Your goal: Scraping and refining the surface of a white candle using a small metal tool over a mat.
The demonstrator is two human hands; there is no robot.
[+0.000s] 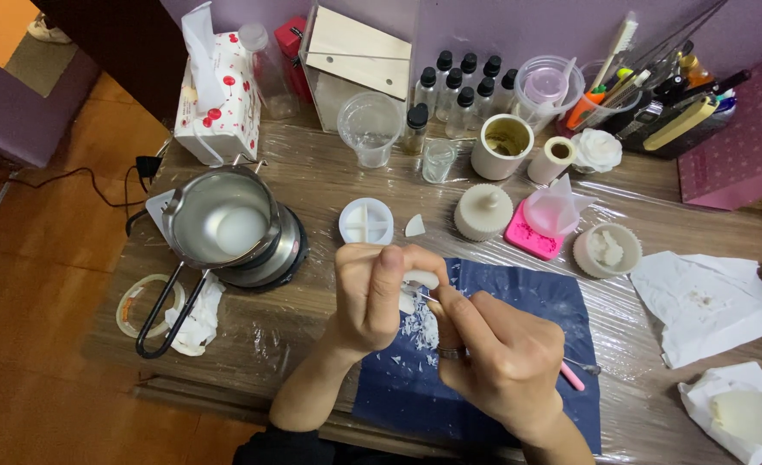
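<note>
My left hand [371, 293] is closed around a small white wax piece [421, 279], held over a dark blue mat [553, 301]. My right hand [497, 357] grips a thin tool with a pink handle [573, 377], and its metal tip touches the white piece. White shavings [422, 331] lie on the mat under my hands. A ring shows on one finger of my right hand.
A steel melting pot [226, 224] with white wax sits at the left on a heater. Behind are a round white mould [366, 221], a white shard [414, 226], cups, small bottles, a tissue box [217, 95], a pink mould [532, 237] and crumpled papers [704, 301] at the right.
</note>
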